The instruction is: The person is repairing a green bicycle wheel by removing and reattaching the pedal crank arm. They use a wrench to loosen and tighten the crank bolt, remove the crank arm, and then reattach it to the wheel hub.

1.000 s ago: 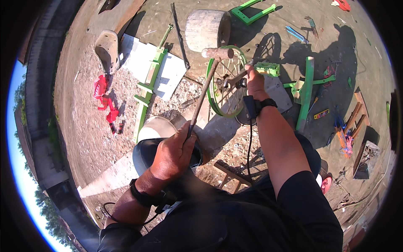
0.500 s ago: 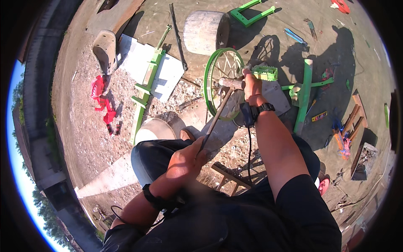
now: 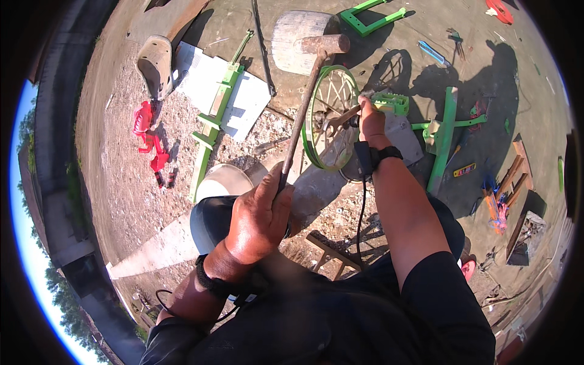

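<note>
My left hand [image 3: 257, 219] grips the long handle of a hammer [image 3: 323, 45], its rusty head raised above the wheel against the concrete roller. My right hand [image 3: 371, 121] is closed on a rusty wrench-like tool [image 3: 339, 120] set at the hub of an upright wheel with a green rim [image 3: 309, 128]. Just behind the right hand is a green pedal-like part [image 3: 398, 104]. Beneath the wheel lies a grey slab [image 3: 403, 139], partly in shadow.
Around me lie a concrete roller [image 3: 292, 55], a long green frame [image 3: 210, 134] on a white board [image 3: 249, 103], red parts [image 3: 143, 118], a grey seat [image 3: 152, 67], more green frame pieces [image 3: 443, 134], a wooden piece [image 3: 520, 164] and a round pale basin [image 3: 222, 181].
Half a second ago the hammer head was down at the hub beside my right hand. It has swung up, and my left hand has risen slightly with it.
</note>
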Motion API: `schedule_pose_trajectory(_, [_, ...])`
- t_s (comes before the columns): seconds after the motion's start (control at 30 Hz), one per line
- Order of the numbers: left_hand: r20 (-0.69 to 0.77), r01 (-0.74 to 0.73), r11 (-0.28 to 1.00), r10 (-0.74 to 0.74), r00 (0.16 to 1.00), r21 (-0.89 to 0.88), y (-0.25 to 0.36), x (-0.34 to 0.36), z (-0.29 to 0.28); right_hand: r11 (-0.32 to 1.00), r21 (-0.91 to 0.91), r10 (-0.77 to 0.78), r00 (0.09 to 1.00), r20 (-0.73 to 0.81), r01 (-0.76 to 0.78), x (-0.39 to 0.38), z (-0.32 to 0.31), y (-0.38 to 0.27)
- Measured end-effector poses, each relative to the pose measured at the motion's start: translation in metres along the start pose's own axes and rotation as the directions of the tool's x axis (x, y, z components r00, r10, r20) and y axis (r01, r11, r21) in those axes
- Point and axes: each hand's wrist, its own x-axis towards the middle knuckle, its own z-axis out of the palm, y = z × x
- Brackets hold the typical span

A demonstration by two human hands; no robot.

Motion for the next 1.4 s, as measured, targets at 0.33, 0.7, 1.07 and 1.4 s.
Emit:
schedule_pose_trajectory(0.33, [0.235,0.193,0.980,-0.200,0.951,0.053,-0.013,-0.030,0.007,0.997,0.025,-0.080,0.996,0.046,0.079,0.008,0.010,0.023])
schedule_pose_trajectory(0.7, [0.326,0.333,0.941,-0.335,0.884,0.062,-0.014,-0.048,0.003,0.977,0.206,-0.061,0.995,0.075,0.045,-0.015,0.018,0.028])
schedule_pose_trajectory(1.07, [0.396,0.362,0.923,-0.384,0.834,0.133,-0.032,-0.059,0.003,0.966,0.173,-0.203,0.979,0.034,0.194,-0.017,0.023,0.033])
schedule_pose_trajectory(1.4, [0.552,0.324,0.902,-0.430,0.714,0.284,-0.047,-0.063,0.011,0.978,0.034,-0.206,0.970,0.131,0.204,-0.009,0.015,0.041])
